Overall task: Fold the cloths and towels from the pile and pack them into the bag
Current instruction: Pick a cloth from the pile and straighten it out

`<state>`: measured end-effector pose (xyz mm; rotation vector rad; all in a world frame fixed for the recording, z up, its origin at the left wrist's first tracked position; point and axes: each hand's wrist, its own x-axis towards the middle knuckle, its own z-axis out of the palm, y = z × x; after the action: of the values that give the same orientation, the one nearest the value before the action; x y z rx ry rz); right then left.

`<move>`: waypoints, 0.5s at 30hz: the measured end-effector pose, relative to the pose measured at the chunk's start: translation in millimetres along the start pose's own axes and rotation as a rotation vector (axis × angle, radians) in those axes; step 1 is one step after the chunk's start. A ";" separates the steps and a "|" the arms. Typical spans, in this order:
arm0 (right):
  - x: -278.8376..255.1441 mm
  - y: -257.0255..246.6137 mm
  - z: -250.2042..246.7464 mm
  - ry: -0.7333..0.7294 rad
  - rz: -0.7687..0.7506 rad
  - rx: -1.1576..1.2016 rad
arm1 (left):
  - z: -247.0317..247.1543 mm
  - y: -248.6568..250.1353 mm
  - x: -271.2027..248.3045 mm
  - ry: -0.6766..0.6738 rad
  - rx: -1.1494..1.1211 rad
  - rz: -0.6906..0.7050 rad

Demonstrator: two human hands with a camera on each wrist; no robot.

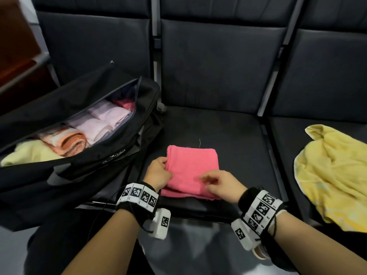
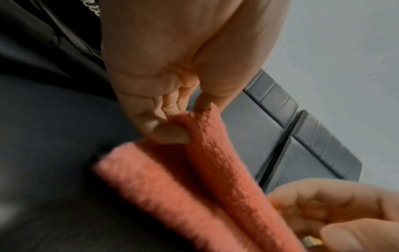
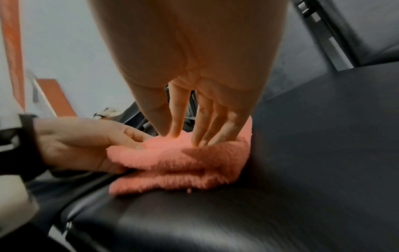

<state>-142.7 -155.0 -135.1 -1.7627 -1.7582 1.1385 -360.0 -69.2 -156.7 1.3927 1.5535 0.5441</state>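
A pink towel [image 1: 191, 171] lies folded into a rectangle on the middle dark seat [image 1: 238, 135]. My left hand [image 1: 158, 172] pinches its left edge; in the left wrist view the thumb and fingers [image 2: 172, 133] hold the upper fold of the towel [image 2: 215, 170]. My right hand [image 1: 215, 184] rests on the towel's near right part, and its straight fingers [image 3: 179, 122] touch the top of the towel [image 3: 172, 163]. The black bag [image 1: 83, 161] stands open on the left seat, with folded pale pink, orange and yellow towels inside.
A crumpled yellow towel [image 1: 333, 175] lies on the right seat. Seat backs rise behind all three seats, with metal frame bars between them. A brown wooden piece [image 1: 17, 56] stands at the far left behind the bag.
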 end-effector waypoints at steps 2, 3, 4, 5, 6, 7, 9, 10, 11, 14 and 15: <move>-3.9 4.8 5.5 -0.025 -0.055 -0.122 | 0.1 -4.1 -4.7 0.012 0.111 -0.018; -5.4 6.4 8.2 -0.046 -0.086 -0.189 | 0.6 -5.9 -7.6 0.018 0.182 -0.017; -7.2 6.5 10.3 -0.076 -0.104 -0.246 | 1.1 -7.2 -10.0 0.029 0.252 -0.003; -8.6 6.2 11.6 -0.097 -0.116 -0.280 | 1.0 -7.5 -12.3 0.049 0.315 0.021; -9.1 5.5 12.1 -0.099 -0.128 -0.292 | 0.6 -7.1 -14.3 0.078 0.362 0.057; -9.0 4.5 12.5 -0.080 -0.146 -0.292 | 0.0 -5.8 -16.4 0.114 0.393 0.100; -7.4 3.8 14.3 -0.030 -0.181 -0.316 | 0.2 -3.1 -20.1 0.171 0.425 0.207; -6.1 4.4 16.3 -0.015 -0.187 -0.369 | 2.0 -1.4 -22.6 0.169 0.441 0.265; -5.0 5.2 19.2 -0.006 -0.182 -0.455 | 4.8 0.2 -25.9 0.140 0.461 0.321; -4.4 10.5 33.4 0.011 -0.133 -0.708 | 18.8 0.6 -33.8 -0.029 0.546 0.421; -4.4 12.8 38.1 0.021 -0.129 -0.753 | 23.6 -1.1 -35.3 -0.078 0.598 0.422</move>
<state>-163.2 -170.8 -166.1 -1.9766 -2.4428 0.4048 -343.8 -108.4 -156.0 2.1973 1.4189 0.2659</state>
